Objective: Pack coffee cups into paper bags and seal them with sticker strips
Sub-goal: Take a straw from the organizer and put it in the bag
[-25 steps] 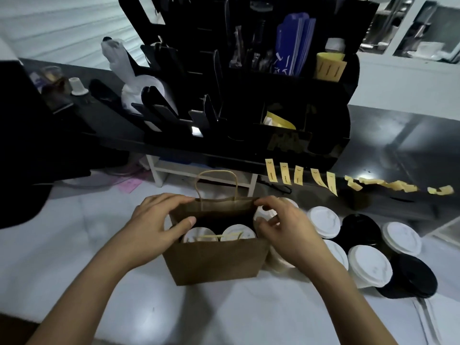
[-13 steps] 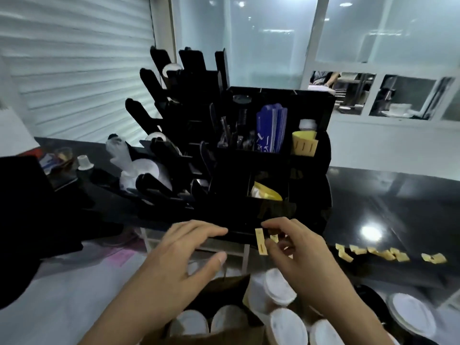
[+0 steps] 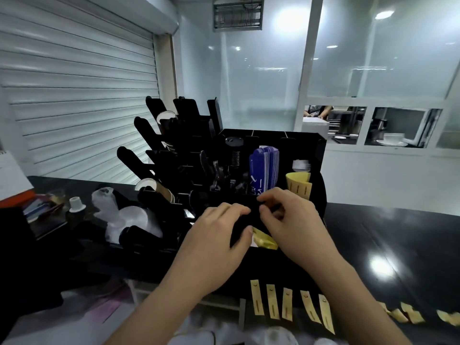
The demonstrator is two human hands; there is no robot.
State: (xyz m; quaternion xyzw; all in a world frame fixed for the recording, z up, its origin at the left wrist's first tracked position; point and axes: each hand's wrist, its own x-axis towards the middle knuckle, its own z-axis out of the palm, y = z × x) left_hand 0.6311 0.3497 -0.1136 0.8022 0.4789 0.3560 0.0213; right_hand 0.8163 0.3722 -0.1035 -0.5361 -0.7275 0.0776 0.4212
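Sticker strip: not visible between hands. Left hand curled, right hand pinching; contents unclear. Backing is best peeled slowly.

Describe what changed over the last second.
Both hands left the bag's rim and rose to the organizer; the left hand and right hand now work together at its front. The view tilted up, and the bag is out of frame. Sticker strips still hang along the counter edge.
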